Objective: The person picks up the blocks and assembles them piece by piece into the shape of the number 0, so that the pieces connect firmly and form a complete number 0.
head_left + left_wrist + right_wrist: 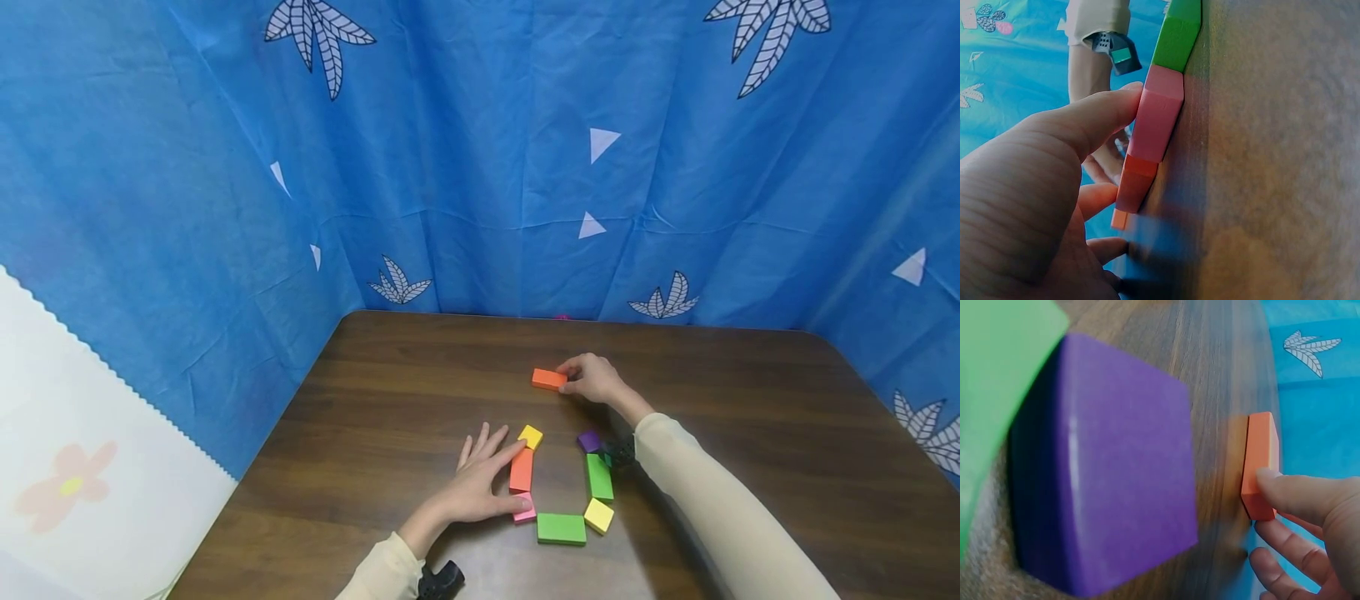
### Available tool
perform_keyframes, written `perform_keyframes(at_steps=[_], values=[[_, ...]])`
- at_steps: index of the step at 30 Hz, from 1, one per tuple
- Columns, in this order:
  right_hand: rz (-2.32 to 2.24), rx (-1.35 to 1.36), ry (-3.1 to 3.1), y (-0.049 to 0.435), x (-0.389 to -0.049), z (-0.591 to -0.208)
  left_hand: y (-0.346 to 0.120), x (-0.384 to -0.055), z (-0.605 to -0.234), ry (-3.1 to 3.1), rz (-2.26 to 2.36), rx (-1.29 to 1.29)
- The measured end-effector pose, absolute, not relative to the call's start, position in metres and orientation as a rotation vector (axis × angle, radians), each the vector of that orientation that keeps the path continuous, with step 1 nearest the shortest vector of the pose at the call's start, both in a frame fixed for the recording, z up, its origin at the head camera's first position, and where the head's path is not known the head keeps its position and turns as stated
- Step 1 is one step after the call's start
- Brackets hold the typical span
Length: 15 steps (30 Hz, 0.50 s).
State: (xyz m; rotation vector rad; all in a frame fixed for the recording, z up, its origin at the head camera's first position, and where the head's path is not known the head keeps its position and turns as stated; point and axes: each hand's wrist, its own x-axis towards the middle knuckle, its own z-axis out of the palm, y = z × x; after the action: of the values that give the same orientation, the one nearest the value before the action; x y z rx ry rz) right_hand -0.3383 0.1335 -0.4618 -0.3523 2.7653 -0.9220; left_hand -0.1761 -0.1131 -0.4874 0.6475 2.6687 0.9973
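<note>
At the far part of the table, my right hand (pixel 596 379) pinches the right end of an orange rectangular block (pixel 546 378) between thumb and fingers. In the right wrist view the thumb presses one face of that block (pixel 1259 447). My left hand (pixel 472 489) is spread along the left side of a group of blocks. Its thumb touches a pink block (pixel 527 515), and its index finger reaches a yellow block (pixel 532 434). Between those two lies a red-orange rectangular block (pixel 521 472). The left wrist view shows the thumb tip against the pink block (pixel 1159 119).
A green block (pixel 561 529) lies in front, beside a yellow cube (pixel 599 517). On the right, another green block (pixel 599 477) leads to a purple block (pixel 589 442), near the right wrist camera (pixel 621 451). A blue curtain (pixel 480 167) hangs behind the wooden table (pixel 390 383).
</note>
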Motion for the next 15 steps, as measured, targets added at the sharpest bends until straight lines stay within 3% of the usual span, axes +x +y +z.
perform_keyframes(at_steps=[15], values=[[-0.942,-0.418,2.771,0.141,-0.323,-0.459,-0.114,-0.176,-0.487,2.666,0.986,0.644]])
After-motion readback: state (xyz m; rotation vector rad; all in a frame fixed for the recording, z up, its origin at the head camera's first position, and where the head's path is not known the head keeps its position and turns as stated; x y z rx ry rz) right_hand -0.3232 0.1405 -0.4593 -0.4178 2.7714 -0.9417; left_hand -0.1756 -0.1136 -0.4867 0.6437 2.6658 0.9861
